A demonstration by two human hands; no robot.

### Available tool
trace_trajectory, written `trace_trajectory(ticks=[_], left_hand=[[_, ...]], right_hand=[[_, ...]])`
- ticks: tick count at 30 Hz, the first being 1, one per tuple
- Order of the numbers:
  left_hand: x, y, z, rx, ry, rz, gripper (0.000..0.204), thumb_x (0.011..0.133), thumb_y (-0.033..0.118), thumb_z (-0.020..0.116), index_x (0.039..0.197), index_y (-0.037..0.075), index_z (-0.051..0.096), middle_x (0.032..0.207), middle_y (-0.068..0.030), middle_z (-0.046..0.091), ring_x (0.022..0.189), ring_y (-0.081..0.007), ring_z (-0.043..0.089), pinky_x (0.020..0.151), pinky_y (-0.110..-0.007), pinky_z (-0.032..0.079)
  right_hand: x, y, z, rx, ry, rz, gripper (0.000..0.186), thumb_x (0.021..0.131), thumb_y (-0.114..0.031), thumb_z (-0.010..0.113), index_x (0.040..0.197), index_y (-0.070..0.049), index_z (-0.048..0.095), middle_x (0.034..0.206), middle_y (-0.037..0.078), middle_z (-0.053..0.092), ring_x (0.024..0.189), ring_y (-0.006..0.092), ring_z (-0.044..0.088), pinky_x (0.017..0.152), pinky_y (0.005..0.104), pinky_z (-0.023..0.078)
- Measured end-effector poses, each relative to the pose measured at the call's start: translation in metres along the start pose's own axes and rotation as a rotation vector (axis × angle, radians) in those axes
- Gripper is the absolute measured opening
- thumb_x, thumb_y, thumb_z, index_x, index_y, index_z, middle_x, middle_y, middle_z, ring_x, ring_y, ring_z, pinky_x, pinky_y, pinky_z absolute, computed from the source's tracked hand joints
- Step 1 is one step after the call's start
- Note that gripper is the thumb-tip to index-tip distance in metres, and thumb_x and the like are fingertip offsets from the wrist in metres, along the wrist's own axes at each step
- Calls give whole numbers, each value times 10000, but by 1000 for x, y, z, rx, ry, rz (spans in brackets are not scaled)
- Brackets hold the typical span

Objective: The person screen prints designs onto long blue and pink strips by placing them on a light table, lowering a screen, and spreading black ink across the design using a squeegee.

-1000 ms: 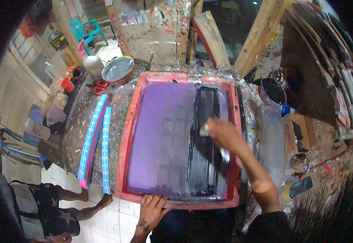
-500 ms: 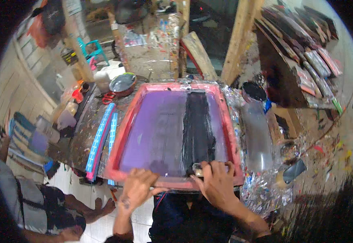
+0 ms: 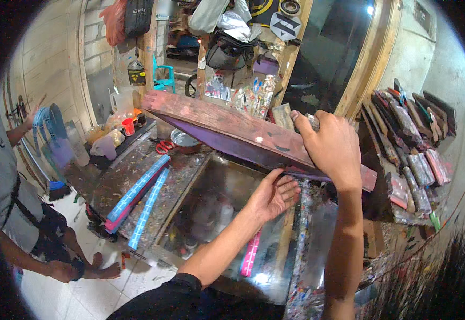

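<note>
A screen-printing frame with reddish wooden sides and purple mesh is tilted up, its near side raised. My right hand grips that raised side toward its right end, thumb on top. A small pale piece beside the thumb is too unclear to name. Under the frame, my left hand is palm up with its fingers apart, near the lower edge and holding nothing. Below lies a glass-topped printing surface. A pink strip with white marks rests on it, partly hidden by my left arm.
Blue and pink strips lie on the stained bench at left, near red scissors and a bowl. A person stands at far left. Wood-handled squeegees are stacked at right.
The frame has gone from lying flat to tilted up, exposing the glass surface. My left hand has left its near edge and turned palm up beneath it. The view has shifted upward.
</note>
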State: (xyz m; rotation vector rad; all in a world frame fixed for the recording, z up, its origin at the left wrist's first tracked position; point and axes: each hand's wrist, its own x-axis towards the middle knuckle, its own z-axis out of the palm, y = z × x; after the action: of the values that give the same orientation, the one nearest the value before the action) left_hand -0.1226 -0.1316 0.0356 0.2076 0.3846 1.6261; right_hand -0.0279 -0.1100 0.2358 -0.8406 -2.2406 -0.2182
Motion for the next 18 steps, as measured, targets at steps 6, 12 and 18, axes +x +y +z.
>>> trace_trajectory(ticks=[6, 12, 18], left_hand=[[35, -8, -26, -42, -134, -73, 91, 982, 106, 588, 964, 42, 650, 949, -106, 714, 843, -226, 715, 801, -394, 608], [-59, 0, -200, 1214, 397, 56, 156, 913, 72, 616, 1023, 5, 703, 855, -54, 681, 732, -117, 621, 640, -298, 498], [-136, 143, -260, 1729, 531, 35, 246, 886, 243, 625, 927, 22, 726, 774, -77, 697, 730, -192, 645, 670, -399, 519]], right_hand=[[16, 13, 3, 13, -13, -24, 639, 967, -539, 575, 830, 70, 713, 786, 342, 654, 849, 511, 676, 777, 560, 533], [40, 28, 11, -18, -23, -33, 659, 947, -569, 566, 856, 55, 754, 902, 342, 698, 910, 498, 706, 843, 567, 561], [66, 50, 14, -118, -90, -285, 367, 1001, -304, 524, 1237, -88, 703, 946, 281, 687, 921, 447, 680, 822, 511, 524]])
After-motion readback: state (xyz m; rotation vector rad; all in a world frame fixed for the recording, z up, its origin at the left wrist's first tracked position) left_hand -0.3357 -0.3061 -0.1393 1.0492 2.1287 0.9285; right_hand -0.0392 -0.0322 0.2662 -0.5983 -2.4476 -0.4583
